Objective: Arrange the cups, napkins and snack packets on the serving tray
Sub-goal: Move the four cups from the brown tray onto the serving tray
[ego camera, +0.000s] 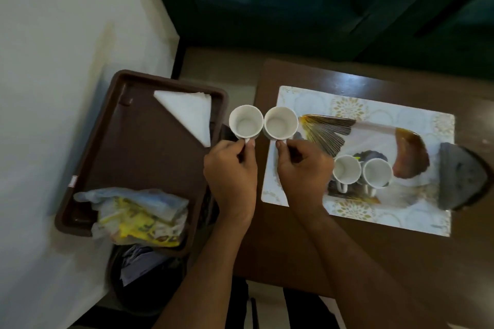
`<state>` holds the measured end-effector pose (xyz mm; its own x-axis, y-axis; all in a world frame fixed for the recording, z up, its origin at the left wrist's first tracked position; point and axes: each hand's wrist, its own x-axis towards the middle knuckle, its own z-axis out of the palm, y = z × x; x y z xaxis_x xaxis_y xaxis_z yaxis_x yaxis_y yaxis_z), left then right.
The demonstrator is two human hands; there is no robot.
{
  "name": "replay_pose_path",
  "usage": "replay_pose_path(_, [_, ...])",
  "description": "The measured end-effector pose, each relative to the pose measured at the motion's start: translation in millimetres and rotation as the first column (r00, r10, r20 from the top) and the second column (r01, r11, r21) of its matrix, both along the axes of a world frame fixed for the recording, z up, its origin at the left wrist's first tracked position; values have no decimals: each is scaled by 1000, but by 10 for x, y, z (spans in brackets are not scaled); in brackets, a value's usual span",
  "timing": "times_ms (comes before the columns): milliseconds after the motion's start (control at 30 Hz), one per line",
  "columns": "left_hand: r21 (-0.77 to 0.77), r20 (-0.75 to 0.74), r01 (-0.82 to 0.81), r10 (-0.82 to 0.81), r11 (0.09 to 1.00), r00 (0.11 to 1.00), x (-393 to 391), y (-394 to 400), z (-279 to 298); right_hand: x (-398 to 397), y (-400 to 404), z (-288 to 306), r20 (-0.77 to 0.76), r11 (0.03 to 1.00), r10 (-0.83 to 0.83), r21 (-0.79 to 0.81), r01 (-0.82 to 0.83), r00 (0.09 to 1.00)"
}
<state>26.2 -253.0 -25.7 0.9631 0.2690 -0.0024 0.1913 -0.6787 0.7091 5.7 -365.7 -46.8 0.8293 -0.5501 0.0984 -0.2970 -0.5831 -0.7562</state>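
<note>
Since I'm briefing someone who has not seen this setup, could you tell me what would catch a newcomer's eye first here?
The two hands at the centre stand out: the left hand and the right hand each pinch a white cup by its handle, left cup and right cup rim to rim. Left of them sits the brown tray, with a folded white napkin in its far corner and snack packets at its near end. Right, two more cups wait on a patterned placemat.

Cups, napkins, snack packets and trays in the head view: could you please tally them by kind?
Cups: 4, one in the left hand, one in the right hand, two on the patterned tray.
Napkins: 1 white stack in the brown tray.
Snack packets: 1 plastic bag of them; count inside unclear.
Trays: 2.
Total: 8.
</note>
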Motion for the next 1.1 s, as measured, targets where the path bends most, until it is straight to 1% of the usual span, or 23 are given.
replay_pose_path(233, [-36, -21, 146, -147, 989, 989, -119, -788, 28, -206, -885, 55, -11, 996, -55, -74, 54, 998])
replay_pose_path(400, [47, -26, 262, -261, 964, 965, -73, -1205, 19, -320, -1416, 44, -33, 993, -86, -86, 83, 996])
replay_pose_path(467, [52, -35, 321, -320, 946, 947, -40, -1322, -15, -343, -1608, 24, -42, 993, -89, -82, 85, 995])
replay_pose_path(600, [45, -48, 412, -410, 910, 911, 42, -1442, -118, -329, -1948, -48, -121, 996, -64, -66, 56, 991])
replay_pose_path(767, [83, -62, 486, -482, 870, 874, 167, -1489, -274, -280, -2220, -175, -203, 998, -1, -62, -12, 979])
replay_pose_path(867, [101, -105, 532, -523, 840, 846, 203, -1495, -383, -273, -2298, -249, -244, 998, 28, -39, -39, 969])
replay_pose_path(1100, [109, -151, 545, -528, 832, 836, 157, -1492, -497, -305, -2367, -345, -324, 996, 60, -41, -77, 944])
